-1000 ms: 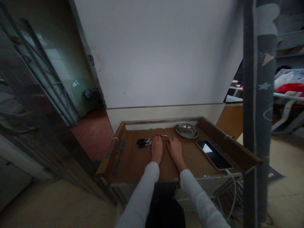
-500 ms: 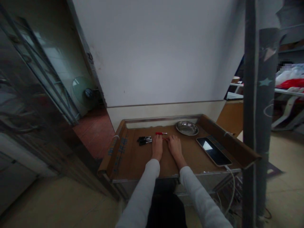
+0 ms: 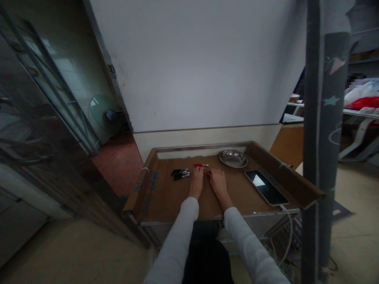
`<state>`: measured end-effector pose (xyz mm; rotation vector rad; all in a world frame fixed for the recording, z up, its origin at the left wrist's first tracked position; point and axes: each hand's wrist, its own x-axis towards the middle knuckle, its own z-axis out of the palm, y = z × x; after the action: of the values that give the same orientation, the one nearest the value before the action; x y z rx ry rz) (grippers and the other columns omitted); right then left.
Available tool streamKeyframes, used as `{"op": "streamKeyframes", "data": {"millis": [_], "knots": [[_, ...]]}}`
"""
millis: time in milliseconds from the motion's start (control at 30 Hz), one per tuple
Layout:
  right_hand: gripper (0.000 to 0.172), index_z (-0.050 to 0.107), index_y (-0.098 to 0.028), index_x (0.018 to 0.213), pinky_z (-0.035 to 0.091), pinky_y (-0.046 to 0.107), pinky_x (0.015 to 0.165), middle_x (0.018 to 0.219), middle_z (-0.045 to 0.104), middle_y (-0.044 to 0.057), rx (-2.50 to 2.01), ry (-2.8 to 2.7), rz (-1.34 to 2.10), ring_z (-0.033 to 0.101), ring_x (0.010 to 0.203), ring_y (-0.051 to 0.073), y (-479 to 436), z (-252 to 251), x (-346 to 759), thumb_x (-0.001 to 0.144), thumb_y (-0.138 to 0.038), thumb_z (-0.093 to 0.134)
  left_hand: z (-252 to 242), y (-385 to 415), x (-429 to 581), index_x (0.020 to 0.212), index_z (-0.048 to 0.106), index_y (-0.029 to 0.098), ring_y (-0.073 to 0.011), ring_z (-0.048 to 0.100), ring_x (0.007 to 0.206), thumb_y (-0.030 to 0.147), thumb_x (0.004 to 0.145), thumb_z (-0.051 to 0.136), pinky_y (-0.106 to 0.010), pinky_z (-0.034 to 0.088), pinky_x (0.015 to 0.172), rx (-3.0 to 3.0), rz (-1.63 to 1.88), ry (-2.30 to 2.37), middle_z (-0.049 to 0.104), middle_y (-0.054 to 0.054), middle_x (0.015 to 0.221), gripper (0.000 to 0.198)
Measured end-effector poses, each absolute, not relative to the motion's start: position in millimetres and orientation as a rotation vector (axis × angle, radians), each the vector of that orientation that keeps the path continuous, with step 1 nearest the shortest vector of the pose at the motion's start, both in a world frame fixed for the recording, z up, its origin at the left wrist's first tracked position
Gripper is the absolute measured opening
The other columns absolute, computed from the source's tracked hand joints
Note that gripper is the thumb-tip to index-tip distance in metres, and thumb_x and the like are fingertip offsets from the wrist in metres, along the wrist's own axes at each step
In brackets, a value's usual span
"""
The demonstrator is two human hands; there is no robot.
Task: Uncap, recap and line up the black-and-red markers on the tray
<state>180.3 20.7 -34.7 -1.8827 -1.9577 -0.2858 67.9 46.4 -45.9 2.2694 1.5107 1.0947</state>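
Observation:
My left hand [image 3: 197, 183] and my right hand [image 3: 218, 182] rest close together over the cardboard-lined table top [image 3: 168, 201], fingers bent and fingertips facing each other. A thin reddish thing [image 3: 206, 171] shows in the narrow gap between them, mostly hidden by the fingers; its kind is too small to make out. Just beyond my left fingertips lies a red marker pen [image 3: 201, 165] with a pale end. To the left of that hand, several black marker pens [image 3: 180, 174] lie side by side in a small group.
A round steel dish [image 3: 233, 158] stands at the back right. Nearer on the right lies a phone [image 3: 265, 188] with a white cable [image 3: 290, 232] hanging over the front edge. Raised cardboard sides [image 3: 284, 173] border the table; a white wall panel [image 3: 204, 71] rises behind it.
My hands stay almost in the same place, with a slight shift of the fingers around the reddish thing. The pens, dish and phone lie as before; the view has tilted slightly.

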Motion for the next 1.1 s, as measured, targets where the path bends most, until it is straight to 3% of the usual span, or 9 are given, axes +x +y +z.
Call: {"op": "streamKeyframes", "data": {"millis": [233,400,800,1100], "knots": [[0.023,0.062,-0.016,0.095,0.029,0.033,0.078,0.094,0.066,0.010,-1.864,-1.852,-0.256,0.053,0.090,0.023,18,-33,181,0.091,-0.021,0.040,-42,49,66,0.093,0.058,0.017,-0.0162,0.055,0.100,-0.001,0.083,0.033,-0.035,0.044,0.093,2.123,1.300,1.266,0.058,-0.008,0.102,0.032],[0.024,0.061,-0.017,0.095,0.030,0.031,0.077,0.094,0.066,0.008,-1.772,-1.763,-0.199,0.053,0.089,0.022,19,-35,184,0.092,-0.021,0.038,-37,49,64,0.089,0.058,0.016,-0.0165,0.059,0.093,0.008,0.086,0.039,-0.034,0.047,0.086,2.021,1.432,1.159,0.063,-0.007,0.096,0.020],[0.026,0.061,-0.017,0.100,0.040,0.031,0.081,0.096,0.065,0.008,-1.508,-1.817,-0.009,0.055,0.088,0.020,23,-39,187,0.089,-0.018,0.037,-39,45,63,0.107,0.054,0.018,-0.0164,0.059,0.103,0.001,0.083,0.033,-0.035,0.046,0.093,2.094,1.240,1.136,0.063,-0.009,0.108,0.036],[0.028,0.063,-0.017,0.100,0.036,0.028,0.081,0.094,0.066,0.008,-1.754,-1.838,-0.089,0.056,0.089,0.018,5,-25,180,0.089,-0.015,0.037,-39,48,66,0.118,0.050,0.016,-0.0166,0.052,0.117,-0.005,0.078,0.028,-0.037,0.041,0.101,2.246,1.173,1.255,0.058,-0.010,0.122,0.050]]}}
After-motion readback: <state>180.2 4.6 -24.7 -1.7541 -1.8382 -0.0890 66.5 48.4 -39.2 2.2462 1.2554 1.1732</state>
